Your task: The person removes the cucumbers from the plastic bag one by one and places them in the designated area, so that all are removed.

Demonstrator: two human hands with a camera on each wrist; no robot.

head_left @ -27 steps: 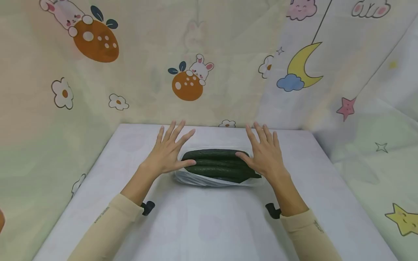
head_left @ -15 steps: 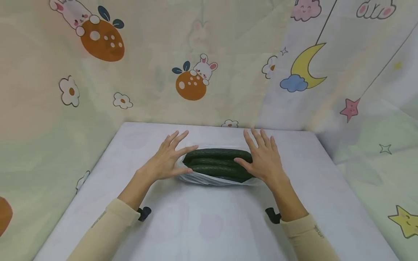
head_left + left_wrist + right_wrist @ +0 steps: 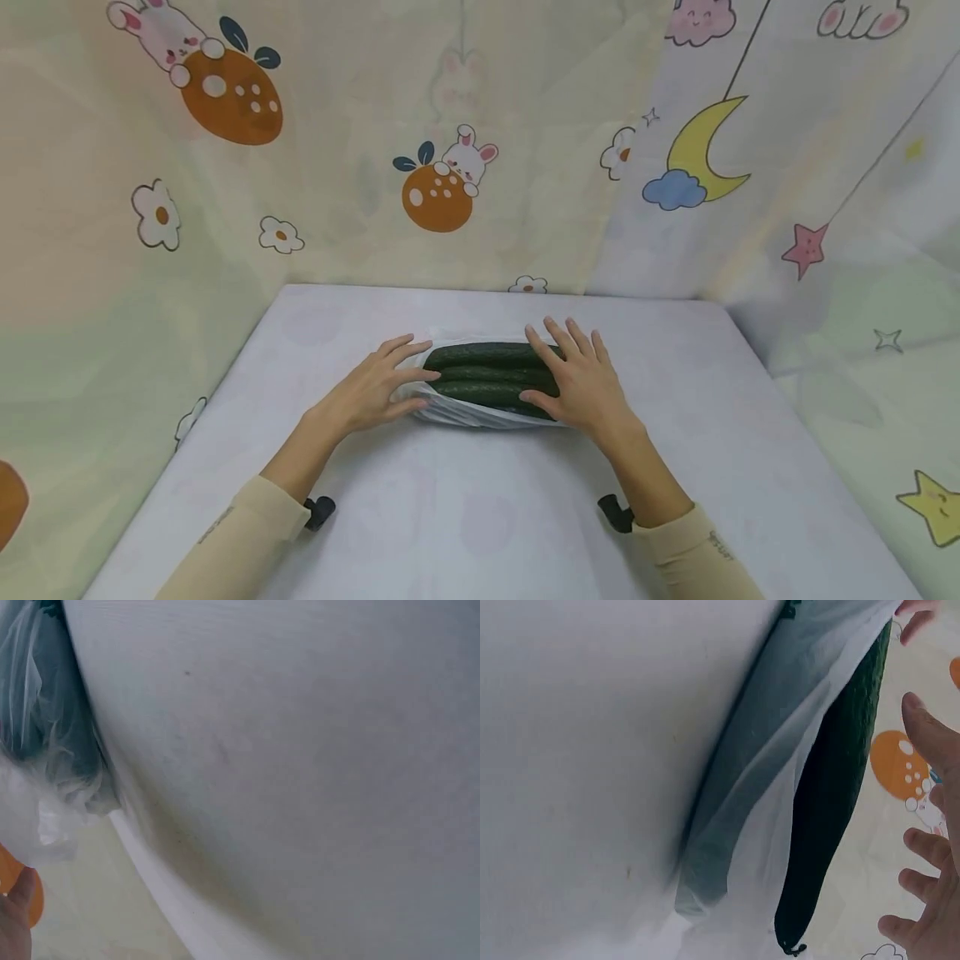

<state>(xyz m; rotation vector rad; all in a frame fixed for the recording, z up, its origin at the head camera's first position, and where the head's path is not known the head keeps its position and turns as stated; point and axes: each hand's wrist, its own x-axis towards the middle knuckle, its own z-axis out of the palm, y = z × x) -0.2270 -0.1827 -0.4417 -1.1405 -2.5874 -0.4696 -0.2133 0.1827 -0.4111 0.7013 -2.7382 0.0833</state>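
Observation:
Several dark green cucumbers [image 3: 487, 375] lie side by side in a thin white plastic bag [image 3: 480, 416], its top gaping open. My left hand [image 3: 366, 390] reaches over the bag's left end with fingers spread and slightly bent. Whether it touches the plastic, I cannot tell. Over the right end of the cucumbers, my right hand [image 3: 588, 387] hovers with spread fingers. In the right wrist view, one cucumber [image 3: 832, 802] sticks out past the bag [image 3: 742, 802], apart from the right hand [image 3: 937, 877]. Crumpled bag plastic [image 3: 52, 727] shows in the left wrist view, near a thumb [image 3: 19, 907].
The bag rests on a white table [image 3: 480, 517], towards its far edge. A patterned cloth [image 3: 330, 150] with rabbits and oranges hangs behind it and along both sides. Black camera mounts [image 3: 320, 512] are worn at the wrists.
My left hand has come down onto or near the bag's left end, its fingers less raised. The right hand has shifted left and lower over the cucumbers. The bag has stayed about where it was.

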